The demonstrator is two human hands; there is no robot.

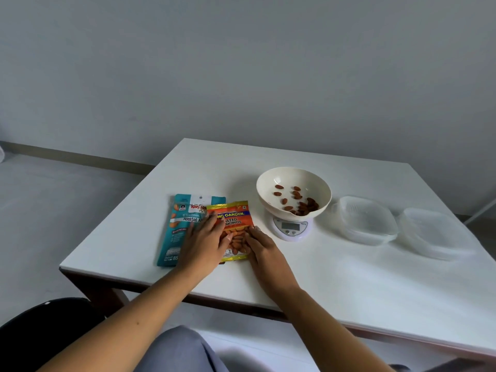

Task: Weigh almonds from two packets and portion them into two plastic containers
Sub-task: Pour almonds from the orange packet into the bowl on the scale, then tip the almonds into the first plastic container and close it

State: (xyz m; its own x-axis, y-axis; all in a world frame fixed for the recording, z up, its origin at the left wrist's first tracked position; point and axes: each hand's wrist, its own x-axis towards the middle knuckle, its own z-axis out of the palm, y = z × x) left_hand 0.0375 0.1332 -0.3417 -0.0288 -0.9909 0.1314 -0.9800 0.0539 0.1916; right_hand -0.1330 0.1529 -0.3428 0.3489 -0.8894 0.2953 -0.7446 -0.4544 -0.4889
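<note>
Reaching forward over the white counter (308, 277), both forearms are extending from the lower edge of the view toward two almond packets lying flat side by side. The left hand (202, 244) is resting palm down with fingers spread loosely across the teal packet (174, 232) and the left edge of the orange packet (233, 218), while the right hand (261, 247) is pressing its fingertips on the orange packet's right edge; neither is gripping. One cream bowl (294, 190) is sitting on one digital scale (291, 228), holding a scatter of almonds (302, 205). Two clear plastic containers, the nearer container (366, 220) and the farther container (434, 233), are standing just right of it.
</note>
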